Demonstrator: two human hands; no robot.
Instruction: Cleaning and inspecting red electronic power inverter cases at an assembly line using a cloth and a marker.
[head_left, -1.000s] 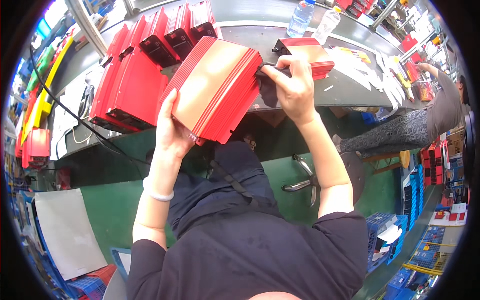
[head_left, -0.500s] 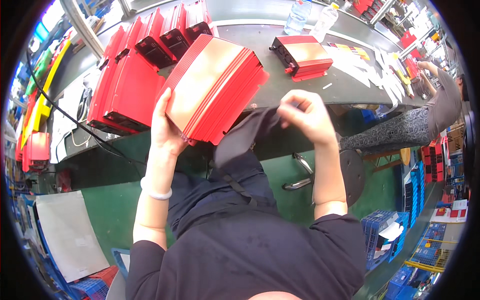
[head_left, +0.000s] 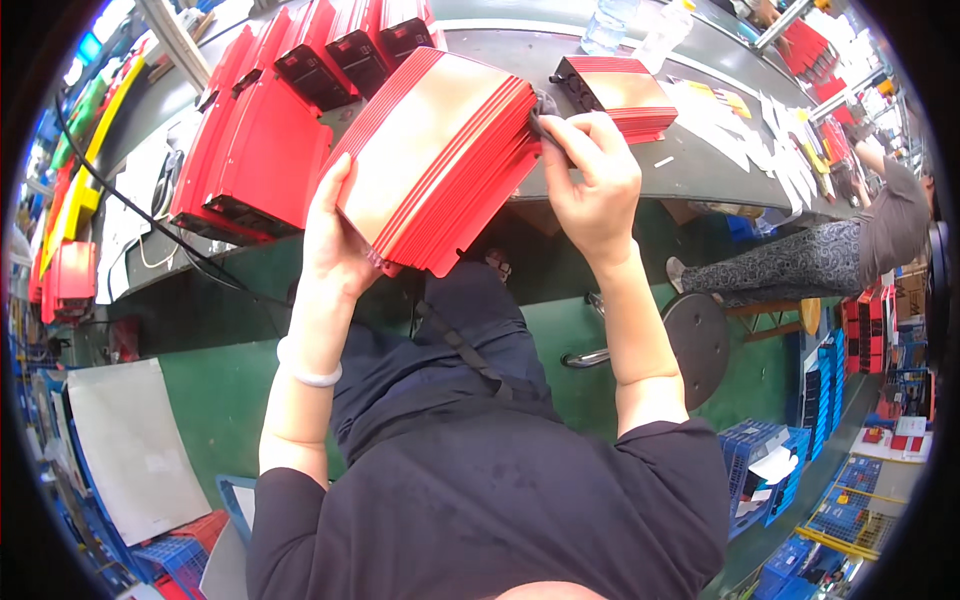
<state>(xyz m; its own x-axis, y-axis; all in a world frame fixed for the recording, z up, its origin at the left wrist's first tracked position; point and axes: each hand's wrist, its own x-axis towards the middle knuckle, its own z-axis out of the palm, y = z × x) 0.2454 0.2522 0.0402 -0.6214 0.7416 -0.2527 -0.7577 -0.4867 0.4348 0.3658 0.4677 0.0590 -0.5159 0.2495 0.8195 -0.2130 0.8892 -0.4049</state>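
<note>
A red ribbed metal casing [head_left: 437,150], like that of a power inverter, is tilted up in front of me. My left hand [head_left: 335,228] is closed on its lower left edge, the thumb lying along the side. At the casing's right end, my right hand [head_left: 592,180] pinches a dark grey cloth [head_left: 544,110] against the upper right corner. Most of the cloth is bunched up and hidden by the fingers. Beyond that hand, a smaller red inverter [head_left: 622,92] with a black end panel rests on the bench.
Several red units [head_left: 262,150] stand in rows at the bench's left. Two clear bottles [head_left: 606,25] are at the back. White paper strips [head_left: 715,130] lie to the right. A round black stool [head_left: 697,345] is below the bench [head_left: 690,178]; a co-worker [head_left: 880,230] stands at the far right.
My right hand has moved up and left, bringing the cloth from hanging loose below the casing onto its right corner. The casing has shifted slightly up and right in my left hand.
</note>
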